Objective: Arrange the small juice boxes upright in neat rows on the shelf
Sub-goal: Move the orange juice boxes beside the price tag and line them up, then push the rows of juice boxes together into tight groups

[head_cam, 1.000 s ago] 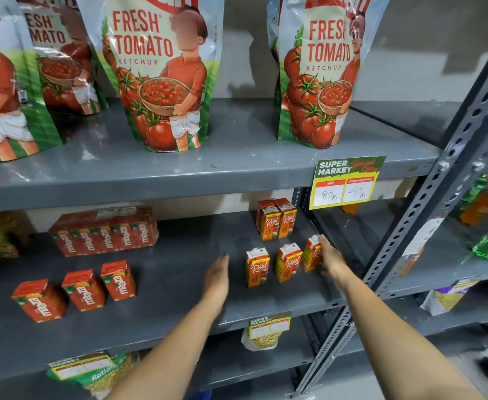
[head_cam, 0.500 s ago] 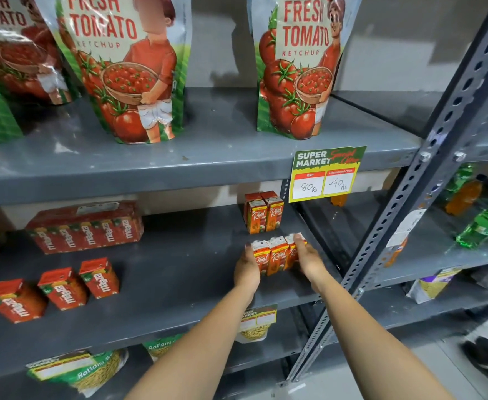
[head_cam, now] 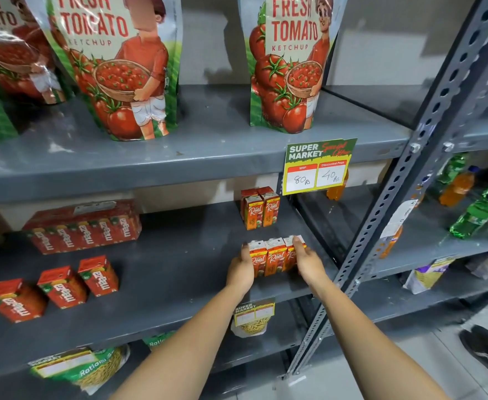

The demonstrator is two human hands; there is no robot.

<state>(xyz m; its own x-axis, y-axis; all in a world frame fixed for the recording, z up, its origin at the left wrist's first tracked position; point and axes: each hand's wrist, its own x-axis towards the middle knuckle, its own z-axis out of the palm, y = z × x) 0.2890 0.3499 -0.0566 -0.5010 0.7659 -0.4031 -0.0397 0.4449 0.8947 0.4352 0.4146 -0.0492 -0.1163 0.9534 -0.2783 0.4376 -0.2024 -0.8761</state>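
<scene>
Three small orange Real juice boxes stand upright, pressed side by side in a row near the front of the grey middle shelf. My left hand presses flat against the row's left end. My right hand clasps the right end, its fingers over the rightmost box, which is mostly hidden. Behind them, further back, another small group of upright Real juice boxes stands together.
Three loose red Maaza boxes and a wrapped Maaza multipack sit at the left of the same shelf. Tomato ketchup pouches stand on the shelf above, with a price tag on its edge. A slotted upright post rises at right.
A second ago the three boxes stood apart and my hands were spread. Both hands closed in and pushed the boxes together into one tight row, and they hold it now.
</scene>
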